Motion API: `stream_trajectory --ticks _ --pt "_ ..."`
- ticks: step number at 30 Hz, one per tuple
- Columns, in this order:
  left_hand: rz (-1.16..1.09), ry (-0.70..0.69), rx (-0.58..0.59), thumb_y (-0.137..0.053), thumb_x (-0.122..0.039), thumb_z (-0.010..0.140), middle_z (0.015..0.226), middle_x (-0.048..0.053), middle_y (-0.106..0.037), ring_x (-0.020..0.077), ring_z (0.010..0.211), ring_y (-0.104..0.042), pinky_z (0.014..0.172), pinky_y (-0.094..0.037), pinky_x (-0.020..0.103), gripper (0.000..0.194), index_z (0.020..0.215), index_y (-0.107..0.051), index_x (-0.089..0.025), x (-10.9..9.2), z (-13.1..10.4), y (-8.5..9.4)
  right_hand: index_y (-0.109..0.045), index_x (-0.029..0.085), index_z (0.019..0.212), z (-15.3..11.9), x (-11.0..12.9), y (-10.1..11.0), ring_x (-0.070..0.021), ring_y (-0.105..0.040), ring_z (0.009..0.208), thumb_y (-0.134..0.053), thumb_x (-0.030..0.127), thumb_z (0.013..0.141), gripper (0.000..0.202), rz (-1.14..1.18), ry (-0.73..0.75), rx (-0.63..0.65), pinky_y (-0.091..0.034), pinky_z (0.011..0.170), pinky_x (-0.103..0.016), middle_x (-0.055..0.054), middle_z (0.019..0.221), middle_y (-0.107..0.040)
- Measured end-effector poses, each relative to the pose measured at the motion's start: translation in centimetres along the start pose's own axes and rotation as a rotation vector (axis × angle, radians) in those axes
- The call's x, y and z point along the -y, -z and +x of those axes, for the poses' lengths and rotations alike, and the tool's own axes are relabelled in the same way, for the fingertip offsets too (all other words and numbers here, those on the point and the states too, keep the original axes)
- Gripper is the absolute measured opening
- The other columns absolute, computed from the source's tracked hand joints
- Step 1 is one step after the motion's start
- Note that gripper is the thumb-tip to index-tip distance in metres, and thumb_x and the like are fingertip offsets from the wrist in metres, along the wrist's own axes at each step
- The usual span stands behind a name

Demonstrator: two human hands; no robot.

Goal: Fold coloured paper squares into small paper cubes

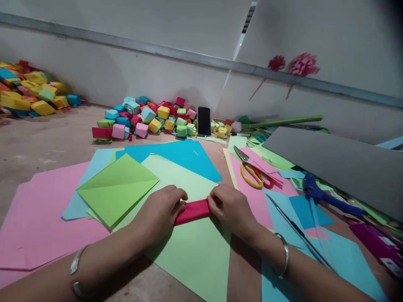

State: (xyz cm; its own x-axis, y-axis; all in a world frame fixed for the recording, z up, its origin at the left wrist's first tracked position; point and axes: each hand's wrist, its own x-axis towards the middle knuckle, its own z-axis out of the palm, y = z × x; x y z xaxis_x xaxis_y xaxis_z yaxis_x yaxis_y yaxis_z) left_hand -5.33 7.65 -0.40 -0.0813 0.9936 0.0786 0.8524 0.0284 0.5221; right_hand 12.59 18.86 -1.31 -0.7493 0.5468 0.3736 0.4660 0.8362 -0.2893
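A folded strip of red paper is stretched between my two hands, just above a pale green sheet. My left hand pinches its left end with closed fingers. Its right end is gripped by my right hand, fingers curled around it. To the left of my left hand lies a bright green square with a crease across it. Blue sheets lie behind the pale green one.
Pink sheets lie at left. Small paper cubes and a phone stand at the back. On the right are yellow-and-red-handled scissors, a blue glue gun, a long metal blade and a grey board.
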Motion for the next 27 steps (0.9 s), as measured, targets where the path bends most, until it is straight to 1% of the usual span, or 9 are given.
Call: stream_trajectory --ticks 3,6,9,12,15,19,22,25,27 --pt "0.134 -0.032 0.025 -0.048 -0.01 0.087 0.077 0.003 -0.059 0.0166 0.07 -0.052 0.06 -0.035 0.028 0.023 0.078 -0.068 -0.018 -0.2 -0.1 -0.1 -0.051 0.017 0.061 -0.4 0.0 -0.7 -0.0142 -0.045 0.061 -0.047 0.01 0.08 0.021 -0.154 0.056 -0.044 -0.03 0.055 -0.026 -0.002 0.061 -0.053" --pt "0.274 -0.102 0.03 -0.053 -0.012 0.087 0.079 0.005 -0.057 0.019 0.074 -0.048 0.061 -0.032 0.031 0.024 0.068 -0.066 -0.018 -0.4 -0.3 0.2 -0.05 0.017 0.06 -0.6 0.0 -1.0 -0.0139 -0.043 0.059 -0.048 0.01 0.081 0.022 -0.215 0.058 -0.072 -0.027 0.054 -0.027 -0.001 0.06 -0.051" --pt "0.345 -0.161 0.098 -0.058 -0.015 0.087 0.081 0.006 -0.058 0.0205 0.077 -0.049 0.064 -0.034 0.033 0.02 0.069 -0.067 -0.017 -0.7 -0.3 0.6 -0.053 0.016 0.064 -0.6 0.1 -0.9 -0.0144 -0.045 0.062 -0.051 0.012 0.084 0.02 -0.198 0.028 -0.067 -0.028 0.056 -0.028 -0.002 0.064 -0.053" --pt "0.379 -0.187 0.201 -0.057 -0.015 0.088 0.079 0.006 -0.06 0.0211 0.077 -0.05 0.065 -0.036 0.035 0.016 0.077 -0.069 -0.016 -1.0 -0.3 0.8 -0.061 0.015 0.074 -0.6 0.9 -0.5 -0.0165 -0.045 0.07 -0.047 0.014 0.09 0.021 -0.203 0.104 -0.066 -0.028 0.06 -0.029 -0.004 0.071 -0.054" --pt "0.365 -0.189 0.241 -0.056 -0.015 0.089 0.08 0.006 -0.061 0.0216 0.077 -0.051 0.067 -0.037 0.036 0.016 0.08 -0.069 -0.015 -1.0 -0.2 0.8 -0.064 0.017 0.087 -0.9 2.2 0.0 -0.018 -0.041 0.071 -0.042 0.017 0.095 0.023 -0.229 0.263 0.025 -0.027 0.061 -0.032 -0.005 0.075 -0.055" --pt "0.328 -0.209 0.208 -0.051 -0.013 0.091 0.08 0.006 -0.06 0.0209 0.075 -0.05 0.065 -0.036 0.035 0.021 0.077 -0.067 -0.015 -0.7 0.0 0.4 -0.062 0.014 0.099 -1.5 3.4 0.4 -0.0208 -0.041 0.074 -0.04 0.012 0.093 0.023 -0.308 0.394 0.212 -0.025 0.063 -0.036 -0.007 0.083 -0.057" --pt "0.345 -0.224 0.182 -0.049 -0.008 0.089 0.075 0.006 -0.059 0.0202 0.072 -0.048 0.063 -0.033 0.034 0.025 0.072 -0.066 -0.015 -0.6 0.0 0.3 -0.063 0.012 0.097 -1.8 3.2 0.5 -0.0217 -0.041 0.072 -0.042 0.008 0.09 0.023 -0.466 0.363 0.25 -0.023 0.061 -0.037 -0.008 0.083 -0.055" --pt "0.365 -0.223 0.173 -0.049 -0.008 0.088 0.073 0.006 -0.058 0.0203 0.069 -0.048 0.06 -0.03 0.034 0.025 0.071 -0.067 -0.016 -0.7 0.0 0.4 -0.062 0.01 0.105 -1.8 2.8 0.6 -0.022 -0.042 0.071 -0.043 0.005 0.089 0.025 -0.598 0.316 0.28 -0.023 0.059 -0.038 -0.008 0.083 -0.056" --pt "0.364 -0.209 0.185 -0.051 -0.008 0.087 0.072 0.006 -0.058 0.0201 0.068 -0.047 0.06 -0.029 0.034 0.024 0.071 -0.067 -0.016 -0.8 -0.1 0.6 -0.062 0.011 0.104 -1.8 2.7 0.8 -0.0226 -0.043 0.072 -0.044 0.005 0.089 0.025 -0.639 0.308 0.305 -0.023 0.059 -0.038 -0.008 0.083 -0.056"
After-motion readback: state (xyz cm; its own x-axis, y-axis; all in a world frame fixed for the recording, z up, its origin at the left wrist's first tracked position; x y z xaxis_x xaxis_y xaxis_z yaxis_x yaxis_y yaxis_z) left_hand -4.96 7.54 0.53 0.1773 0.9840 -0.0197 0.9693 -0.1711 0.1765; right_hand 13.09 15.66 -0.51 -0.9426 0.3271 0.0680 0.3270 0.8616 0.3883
